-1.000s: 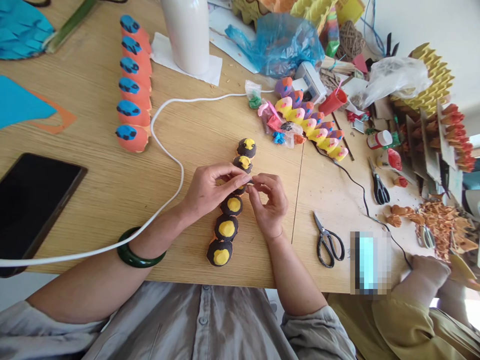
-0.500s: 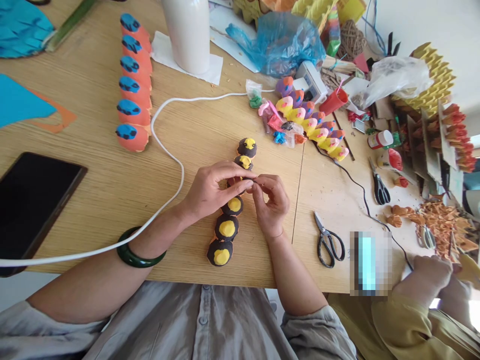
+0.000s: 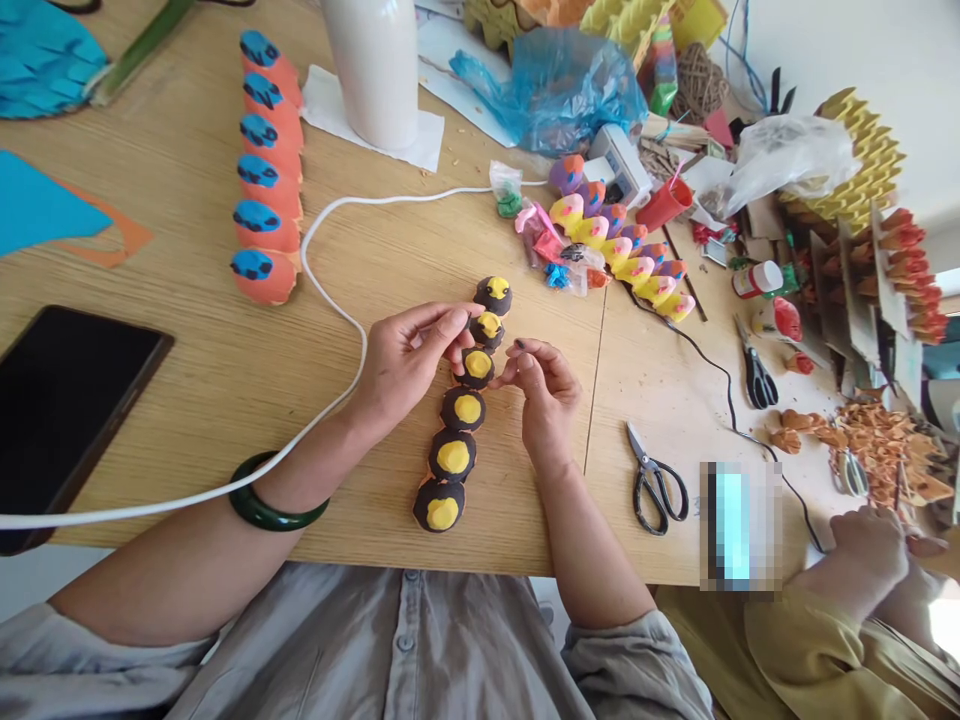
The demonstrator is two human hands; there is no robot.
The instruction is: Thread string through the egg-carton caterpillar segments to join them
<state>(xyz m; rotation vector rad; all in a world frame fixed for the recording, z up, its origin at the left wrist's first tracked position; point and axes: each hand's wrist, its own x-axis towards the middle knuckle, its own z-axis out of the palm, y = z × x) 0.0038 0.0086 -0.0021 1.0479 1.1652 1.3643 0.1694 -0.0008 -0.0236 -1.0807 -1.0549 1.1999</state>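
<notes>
In front of me lies an egg-carton strip of dark bumps, each topped with a yellow patch; the two farthest patches carry small dark marks. My left hand is over the strip's left side, thumb and fingers pinched near the second bump from the far end, with a small dark piece of clay at the tips. To the right of the strip, my right hand has its fingers curled together, and a tiny dark bit of clay shows at a fingertip. Exactly how it is held is partly hidden.
A white cable crosses the table and my left forearm. An orange strip with blue patches, a phone and a white cylinder are leftward. Scissors lie right; a co-worker's hands are beyond.
My hands have come apart from where their fingertips met above the strip. The left has shifted slightly away from me, uncovering the third bump; dark bits now show at both hands' fingertips.
</notes>
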